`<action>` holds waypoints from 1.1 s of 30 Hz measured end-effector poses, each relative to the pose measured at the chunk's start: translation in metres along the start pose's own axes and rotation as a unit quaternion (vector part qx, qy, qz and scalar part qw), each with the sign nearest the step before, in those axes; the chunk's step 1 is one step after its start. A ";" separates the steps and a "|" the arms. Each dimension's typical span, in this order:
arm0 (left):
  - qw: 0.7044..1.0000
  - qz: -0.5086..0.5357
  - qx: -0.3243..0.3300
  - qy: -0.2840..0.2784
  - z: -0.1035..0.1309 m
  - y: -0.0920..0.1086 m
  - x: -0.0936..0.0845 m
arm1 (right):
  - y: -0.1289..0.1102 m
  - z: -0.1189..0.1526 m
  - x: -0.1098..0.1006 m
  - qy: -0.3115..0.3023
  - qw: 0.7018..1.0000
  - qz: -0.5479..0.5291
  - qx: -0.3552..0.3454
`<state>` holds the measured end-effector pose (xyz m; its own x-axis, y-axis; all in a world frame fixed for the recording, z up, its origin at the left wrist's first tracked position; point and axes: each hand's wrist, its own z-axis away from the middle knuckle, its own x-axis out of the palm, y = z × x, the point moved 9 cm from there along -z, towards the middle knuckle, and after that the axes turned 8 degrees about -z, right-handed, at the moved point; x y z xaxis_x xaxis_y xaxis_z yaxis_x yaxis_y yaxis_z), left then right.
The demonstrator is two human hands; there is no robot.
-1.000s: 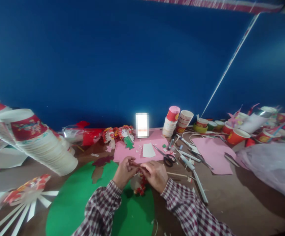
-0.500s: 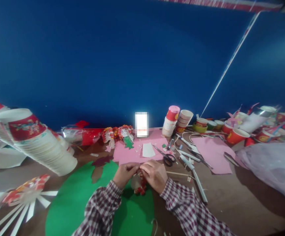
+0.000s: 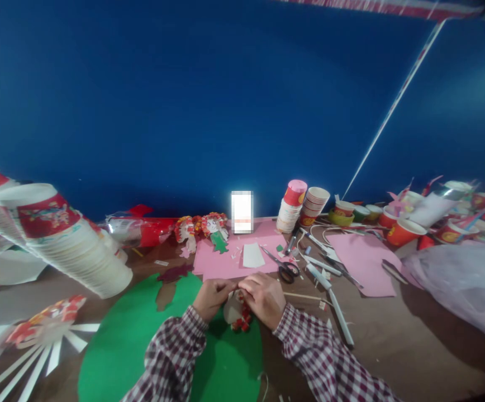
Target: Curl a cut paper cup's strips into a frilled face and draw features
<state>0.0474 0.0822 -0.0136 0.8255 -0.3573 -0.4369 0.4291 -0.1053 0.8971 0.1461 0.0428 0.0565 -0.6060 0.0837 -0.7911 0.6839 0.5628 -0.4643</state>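
Both my hands meet over a small paper-cup cutout (image 3: 233, 314) with a pale round middle and a curled red-and-yellow edge. My left hand (image 3: 214, 298) pinches its far edge between thumb and fingers. From the other side my right hand (image 3: 263, 297) is closed on the same edge, its fingertips close to the left ones and its palm covering part of the piece. Beneath lies a large green paper circle (image 3: 129, 346). On its far edge rests a brown and dark red paper cutout (image 3: 167, 295). Black-handled scissors (image 3: 288, 272) lie just beyond my right hand.
At left lean stacked paper cups (image 3: 83, 251), near a cup cut into white strips (image 3: 45, 338). Pink sheets (image 3: 209, 262) and finished paper figures (image 3: 217, 240) lie ahead. A glue gun (image 3: 320, 274), more cups (image 3: 289, 215) and a plastic bag (image 3: 456, 285) are at right.
The cutout has turned slightly between my fingers, showing its curled edge a little differently. My hands stay in nearly the same place.
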 end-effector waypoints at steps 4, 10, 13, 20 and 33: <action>1.000 -0.026 -0.003 0.010 -0.001 -0.004 -0.001 | 0.000 0.000 0.002 -0.016 1.000 0.001 0.004; 0.999 -0.031 -0.005 0.021 0.001 -0.002 -0.002 | 0.005 0.000 0.005 -0.037 0.999 -0.002 0.021; 0.999 -0.016 -0.016 0.024 0.002 0.001 -0.003 | 0.007 0.000 0.005 -0.039 0.998 -0.021 0.037; 1.000 0.011 -0.014 0.006 0.004 0.009 -0.002 | 0.009 0.000 0.004 -0.041 0.998 -0.032 0.045; 1.000 0.012 -0.010 -0.021 0.004 0.005 -0.003 | 0.012 0.001 0.008 -0.034 0.996 -0.073 0.041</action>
<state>0.0454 0.0787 -0.0072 0.8197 -0.3991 -0.4109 0.4160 -0.0784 0.9060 0.1498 0.0489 0.0441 -0.6742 -0.0504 -0.7368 0.6233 0.4963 -0.6043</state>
